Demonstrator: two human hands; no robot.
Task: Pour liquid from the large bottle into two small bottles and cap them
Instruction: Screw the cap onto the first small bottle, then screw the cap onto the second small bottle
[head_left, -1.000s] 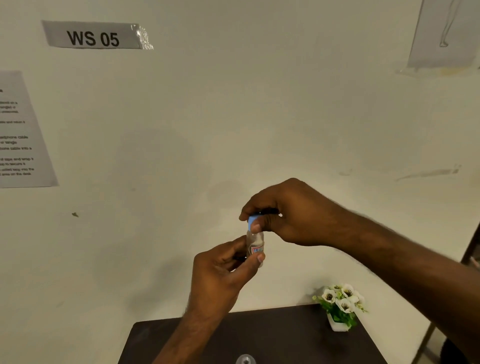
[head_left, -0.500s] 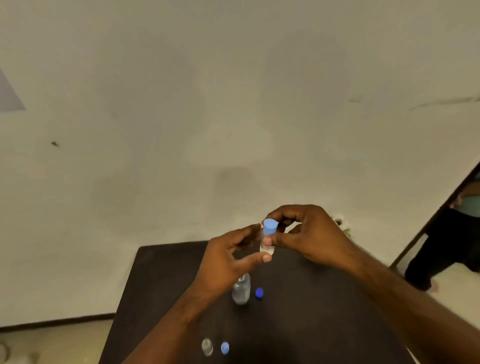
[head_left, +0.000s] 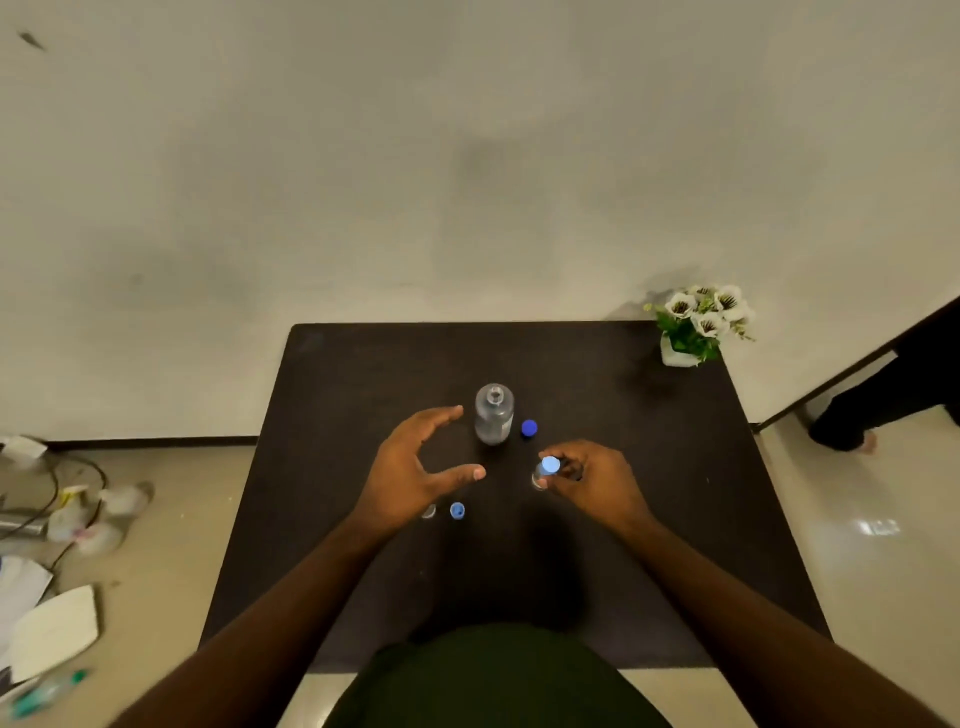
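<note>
Blue-capped small bottle in right grip

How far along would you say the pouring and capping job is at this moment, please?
One small bottle already wears its light blue cap; the right hand grips it at the table. The left hand is open, holding nothing. Left: the second small bottle stands uncapped beside its loose cap. The large bottle is open, its dark blue cap alongside.

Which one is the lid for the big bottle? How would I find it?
Look at the dark table and find the large clear bottle standing open near its middle. Just to the right of it, lying on the table, is a small round dark blue cap. The other two caps are lighter blue: one lies loose nearer the person, one tops a small bottle.
</note>
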